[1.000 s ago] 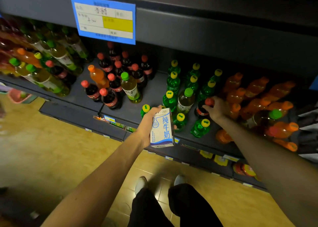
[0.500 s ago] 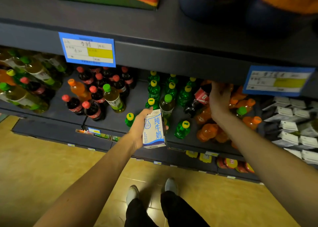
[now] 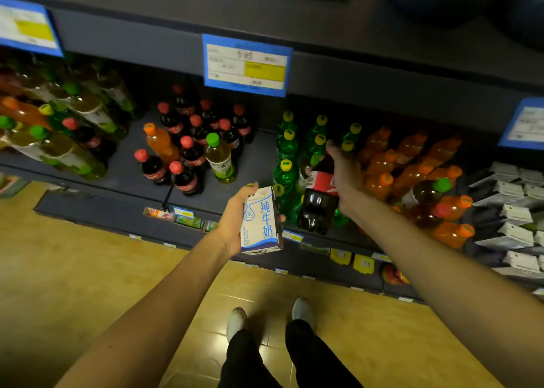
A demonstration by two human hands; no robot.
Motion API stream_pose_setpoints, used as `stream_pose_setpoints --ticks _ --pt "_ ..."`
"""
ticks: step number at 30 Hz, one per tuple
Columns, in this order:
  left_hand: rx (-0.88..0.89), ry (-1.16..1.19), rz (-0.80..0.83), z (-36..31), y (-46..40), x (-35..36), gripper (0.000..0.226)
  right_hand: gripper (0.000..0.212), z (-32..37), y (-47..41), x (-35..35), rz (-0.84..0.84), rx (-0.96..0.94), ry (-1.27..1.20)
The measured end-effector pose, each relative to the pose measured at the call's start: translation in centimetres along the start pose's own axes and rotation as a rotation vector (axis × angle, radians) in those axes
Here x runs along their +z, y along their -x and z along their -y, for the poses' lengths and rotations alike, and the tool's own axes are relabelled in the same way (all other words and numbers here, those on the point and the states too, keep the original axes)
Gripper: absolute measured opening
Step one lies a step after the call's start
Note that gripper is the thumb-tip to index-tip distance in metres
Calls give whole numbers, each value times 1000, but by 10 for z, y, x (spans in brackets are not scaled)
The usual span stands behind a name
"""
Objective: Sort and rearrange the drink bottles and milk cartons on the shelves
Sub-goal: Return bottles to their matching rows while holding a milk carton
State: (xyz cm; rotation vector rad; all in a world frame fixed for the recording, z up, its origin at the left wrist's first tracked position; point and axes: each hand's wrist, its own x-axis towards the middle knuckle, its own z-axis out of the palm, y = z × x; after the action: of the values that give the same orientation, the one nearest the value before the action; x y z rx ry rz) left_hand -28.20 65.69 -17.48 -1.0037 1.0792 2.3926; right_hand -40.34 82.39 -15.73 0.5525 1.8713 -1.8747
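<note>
My left hand (image 3: 235, 217) grips a white-and-blue milk carton (image 3: 260, 221) in front of the dark shelf (image 3: 123, 178), thumb on top, fingers wrapped round its far side. The carton is upright, slightly tilted, and its face carries large blue Chinese characters, 纯牛奶, beside a drop-shaped outline with "3.3" inside; the smaller print is too blurred to read.

My right hand (image 3: 343, 175) holds a cola bottle (image 3: 319, 194) by its upper body, tilted, base towards me, lifted just off the shelf edge. Dark liquid, red wrap label with white script I cannot make out; the cap is hidden behind my fingers.

Directly behind the two stand green bottles with yellow caps (image 3: 287, 152). To their right lie orange bottles with orange caps (image 3: 409, 163), some on their sides, and beyond them white cartons (image 3: 515, 208) stacked at the frame's edge. To the left, a cluster of red-capped cola bottles (image 3: 191, 152) stands with one orange bottle (image 3: 160, 141) and a green-capped tea bottle (image 3: 220, 159) among them.

A blue price tag (image 3: 247, 65) with a yellow block hangs from the upper shelf's edge; its handwriting is illegible.
</note>
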Motion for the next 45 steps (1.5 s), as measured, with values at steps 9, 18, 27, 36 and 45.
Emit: stream_pose_setpoints --ticks 9,18,27,36,45 --pt "12 143 -135 -30 31 -96 38 42 -14 33 122 122 -154 186" --pt "78 232 -225 -50 42 -187 42 37 -49 19 205 -58 -409 596" --pt "34 238 -170 -42 10 -231 39 38 -103 -20 234 -164 -431 752" --pt "-32 204 -123 -35 -20 -241 38 36 -123 -42 253 -119 -471 775" --pt "-32 148 -62 -43 -27 -215 42 52 -95 -42 220 -39 -609 896"
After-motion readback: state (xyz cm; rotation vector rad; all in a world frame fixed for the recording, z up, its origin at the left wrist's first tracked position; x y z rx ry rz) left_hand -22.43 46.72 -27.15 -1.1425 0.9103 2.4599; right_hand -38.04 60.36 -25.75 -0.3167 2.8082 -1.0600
